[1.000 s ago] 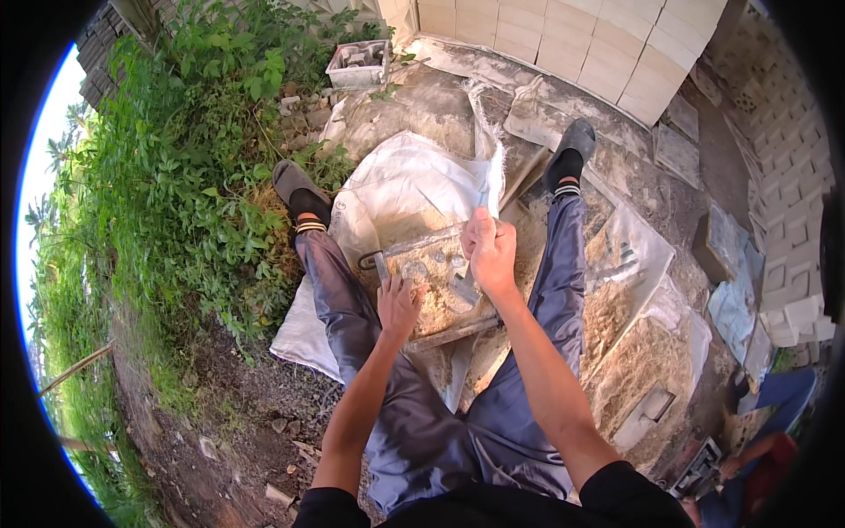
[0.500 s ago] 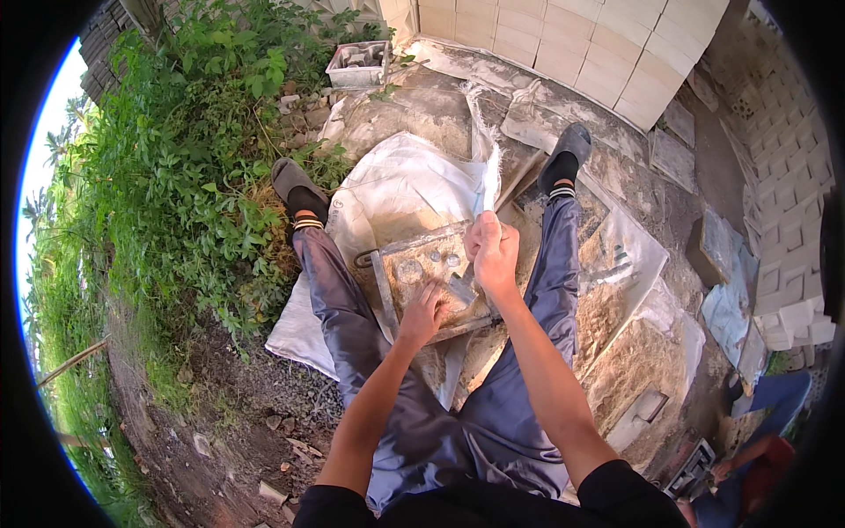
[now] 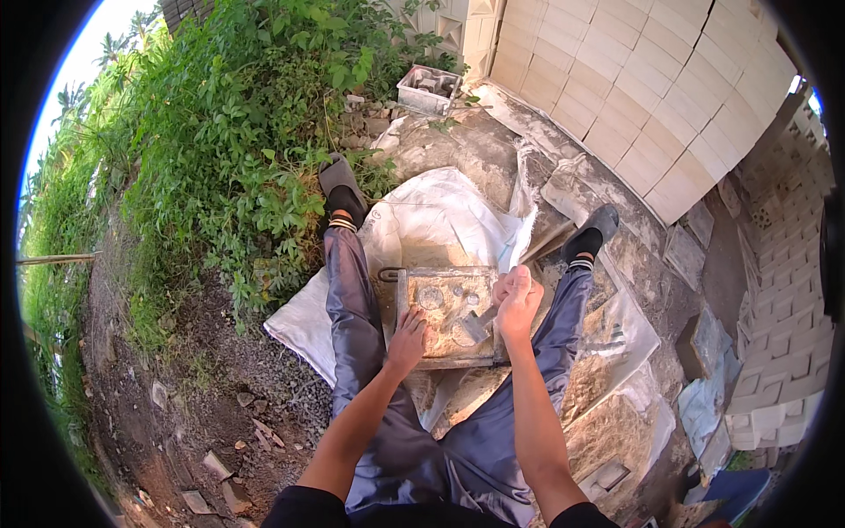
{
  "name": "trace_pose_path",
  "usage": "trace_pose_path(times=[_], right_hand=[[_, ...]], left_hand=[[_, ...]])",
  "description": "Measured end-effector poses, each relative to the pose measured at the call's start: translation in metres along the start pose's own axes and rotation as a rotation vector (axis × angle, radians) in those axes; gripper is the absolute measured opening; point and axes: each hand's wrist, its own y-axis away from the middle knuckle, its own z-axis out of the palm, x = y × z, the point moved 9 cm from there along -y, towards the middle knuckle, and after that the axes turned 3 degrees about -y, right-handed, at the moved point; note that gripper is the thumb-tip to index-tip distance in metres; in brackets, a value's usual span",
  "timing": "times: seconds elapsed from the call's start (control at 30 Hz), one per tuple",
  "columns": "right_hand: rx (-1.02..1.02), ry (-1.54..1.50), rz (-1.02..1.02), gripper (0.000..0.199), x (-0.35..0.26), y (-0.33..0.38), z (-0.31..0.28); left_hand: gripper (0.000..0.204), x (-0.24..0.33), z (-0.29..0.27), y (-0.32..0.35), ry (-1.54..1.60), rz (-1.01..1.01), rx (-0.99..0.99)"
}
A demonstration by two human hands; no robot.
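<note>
Between my legs lies a square slab (image 3: pixel 444 346) in a thin raised frame, its sandy surface marked with round shapes. My left hand (image 3: pixel 407 341) rests on its left edge, fingers stretched out and holding nothing. My right hand (image 3: pixel 518 301) is closed at the slab's right side, thumb up. A tool with a flat grey metal blade (image 3: pixel 475 329) reaches from this fist over the slab; its handle is hidden by my fingers. The blade lies over one of the round shapes; whether it touches the surface I cannot tell. A dark metal loop (image 3: pixel 387 275) sticks out at the slab's far left corner.
White sacking (image 3: pixel 440 198) dusted with sand spreads under the slab. My outstretched legs flank it. Green plants (image 3: pixel 238 176) grow at the left, and a white tub (image 3: pixel 429 91) stands at the far side. Stacked pale blocks (image 3: pixel 651 106) rise at the far right. More sand (image 3: pixel 598 431) lies at the right.
The whole view has shifted and turned. Against the slab, my left hand has moved to the left edge and my right hand has come nearer to me with the bladed tool.
</note>
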Motion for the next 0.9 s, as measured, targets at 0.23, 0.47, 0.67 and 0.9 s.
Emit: trace_pose_path(times=[0.23, 0.47, 0.67, 0.9], right_hand=[[0.052, 0.031, -0.007, 0.049, 0.0, -0.001, -0.001], [0.033, 0.057, -0.005, 0.05, -0.003, -0.006, -0.002], [0.036, 0.039, -0.003, 0.051, -0.002, -0.006, -0.003], [-0.022, 0.034, -0.024, 0.049, -0.006, -0.004, -0.002]], left_hand=[[0.063, -0.004, 0.001, -0.012, -0.288, -0.164, -0.132], [0.072, -0.023, 0.013, -0.047, -0.421, -0.166, -0.189], [0.058, -0.016, 0.017, -0.053, -0.199, -0.115, -0.113], [0.053, 0.005, 0.039, -0.074, -0.127, 0.064, -0.18]])
